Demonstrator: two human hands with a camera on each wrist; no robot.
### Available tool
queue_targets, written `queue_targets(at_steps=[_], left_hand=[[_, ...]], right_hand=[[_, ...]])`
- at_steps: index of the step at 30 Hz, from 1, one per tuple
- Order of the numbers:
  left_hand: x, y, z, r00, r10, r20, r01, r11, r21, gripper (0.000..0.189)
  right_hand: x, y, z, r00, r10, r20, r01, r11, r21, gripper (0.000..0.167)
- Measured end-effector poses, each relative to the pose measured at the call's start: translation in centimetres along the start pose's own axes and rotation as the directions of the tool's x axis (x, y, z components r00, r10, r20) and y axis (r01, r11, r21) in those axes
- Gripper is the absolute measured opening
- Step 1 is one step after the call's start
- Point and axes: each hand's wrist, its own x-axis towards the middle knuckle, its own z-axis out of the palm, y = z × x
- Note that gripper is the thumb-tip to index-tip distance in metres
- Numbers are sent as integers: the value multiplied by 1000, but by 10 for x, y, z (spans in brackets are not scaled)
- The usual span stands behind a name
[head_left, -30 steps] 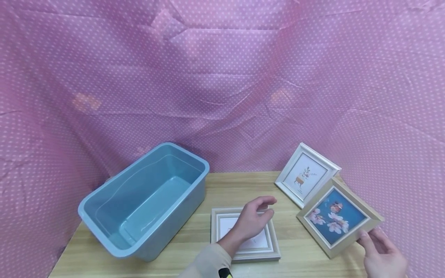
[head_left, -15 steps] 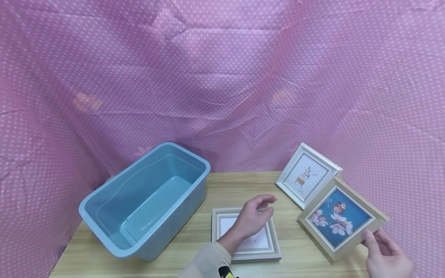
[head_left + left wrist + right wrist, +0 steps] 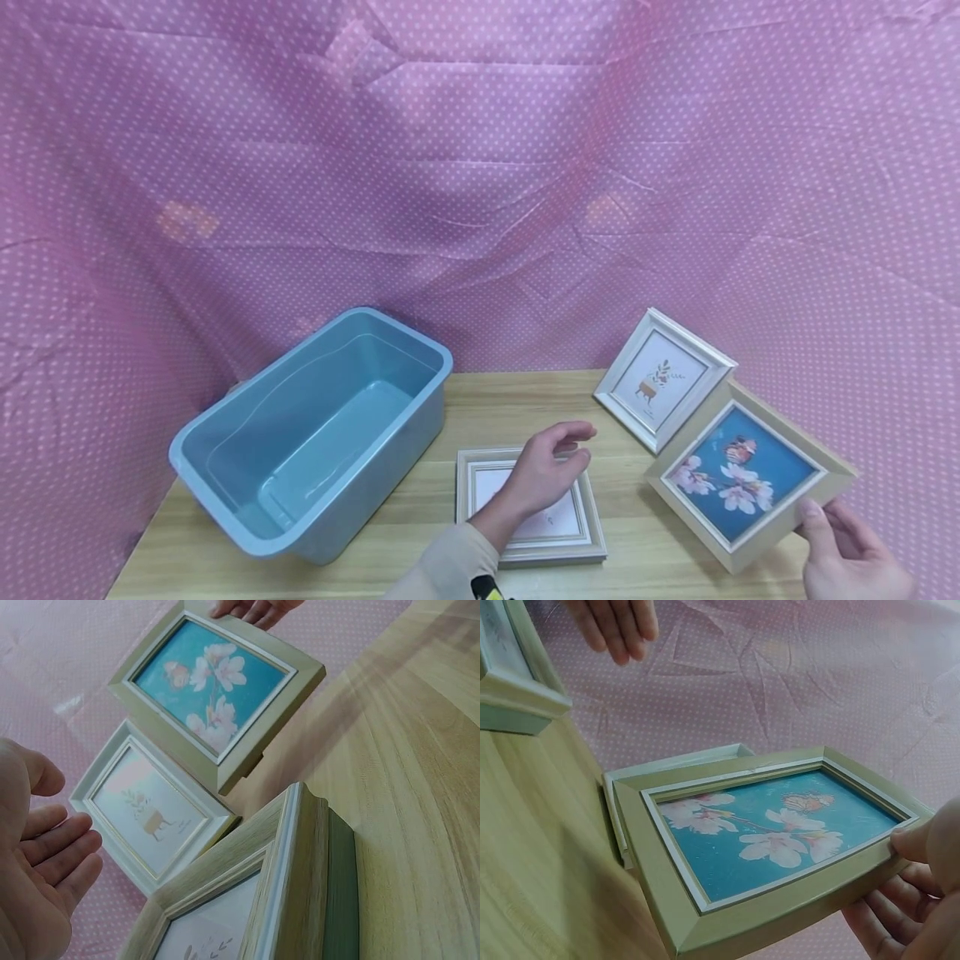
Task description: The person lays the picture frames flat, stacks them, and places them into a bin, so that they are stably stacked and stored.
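Observation:
My right hand point(image 3: 855, 546) pinches the lower right edge of a beige picture frame point(image 3: 693, 512), thumb on its front and fingers behind. The frame's picture shows pink blossoms and a butterfly on blue, and it is held tilted above the table. My left hand point(image 3: 543, 471) hovers with loosely bent fingers over another beige picture frame point(image 3: 594, 537), holding nothing. That frame lies face up, partly hidden by the hand and forearm; in the left wrist view a green layer point(image 3: 342, 885) shows beneath it. Behind the raised frame is a white picture frame point(image 3: 626, 367) with a potted plant print.
A blue-grey plastic bin point(image 3: 397, 442) stands on the left of the wooden table point(image 3: 397, 517), with nothing seen inside. Pink dotted cloth point(image 3: 480, 208) hangs behind and along both sides of the table.
My right hand has moved a little to the right, drawing the blossom frame the same way and partly off the white frame. My left hand has stayed where it was.

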Motion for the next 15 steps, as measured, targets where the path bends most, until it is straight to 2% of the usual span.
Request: queue_targets(at_steps=[8,12,15], left_hand=[[0,-3,0,1000,22,-3,-22,1000,2,43],[-1,-4,1,1000,13,1,-13,1000,5,43],[-1,-3,0,1000,0,8,0,1000,9,45]], right_hand=[[-5,-3,-1,997,-66,-32,68,996,63,59],[-7,-5,-2,997,-67,-30,69,996,59,61],[-9,-7,-1,996,-83,-39,87,992,97,59]])
